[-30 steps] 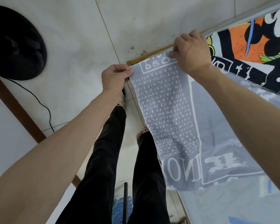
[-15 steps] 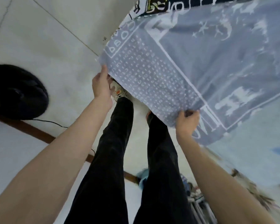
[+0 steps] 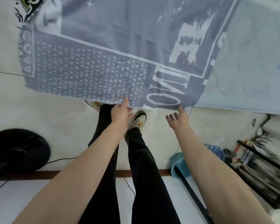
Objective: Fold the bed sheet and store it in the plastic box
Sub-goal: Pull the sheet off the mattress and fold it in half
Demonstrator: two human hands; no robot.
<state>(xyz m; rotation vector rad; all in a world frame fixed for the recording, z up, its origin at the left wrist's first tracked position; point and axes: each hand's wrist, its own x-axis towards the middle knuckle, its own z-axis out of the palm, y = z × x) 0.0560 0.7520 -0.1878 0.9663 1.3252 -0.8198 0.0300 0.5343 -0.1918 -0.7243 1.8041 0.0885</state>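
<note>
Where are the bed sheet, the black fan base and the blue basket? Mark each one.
bed sheet [image 3: 94,73]: head view, on the panel of small printed characters.
black fan base [image 3: 18,151]: head view, on the round foot's top.
blue basket [image 3: 215,151]: head view, on its perforated side.

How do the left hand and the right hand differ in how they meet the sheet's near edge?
The left hand has its thumb over the bed sheet edge, seemingly pinching it; the right hand is spread open, fingertips just touching. The left is mid-edge; the right is at the corner. Both reach forward.
</note>
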